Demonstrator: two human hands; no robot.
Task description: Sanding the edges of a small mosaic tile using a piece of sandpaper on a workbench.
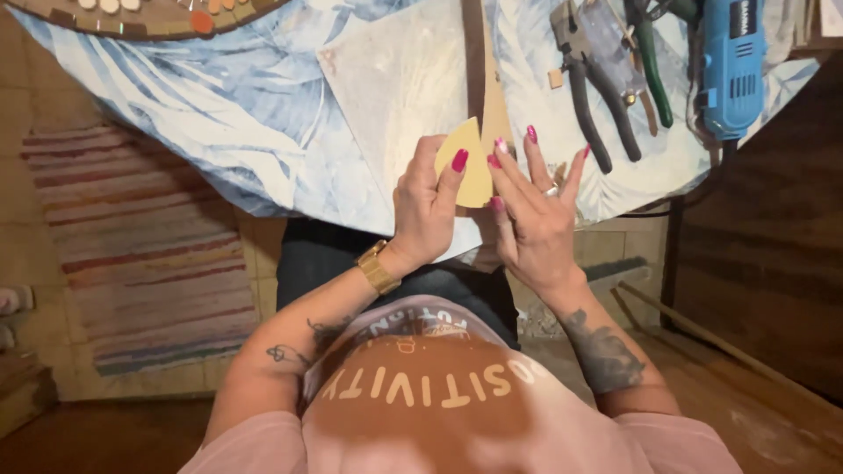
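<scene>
A pale yellow, wedge-shaped flat piece (474,167) is held upright just above the near edge of the table. My left hand (426,206) grips its left edge between thumb and fingers; a gold watch sits on that wrist. My right hand (531,211) touches the piece's right edge with its fingertips, the other fingers spread. Both hands have red-painted nails. The lower part of the piece is hidden behind my fingers.
The table (263,114) wears a blue-and-white leaf-print cloth. On it lie black-handled pliers (601,105), green-handled cutters (654,61), a blue power tool (731,66), a long wooden strip (479,53) and a mosaic board (149,13) at the far left. A striped rug (140,254) covers the floor.
</scene>
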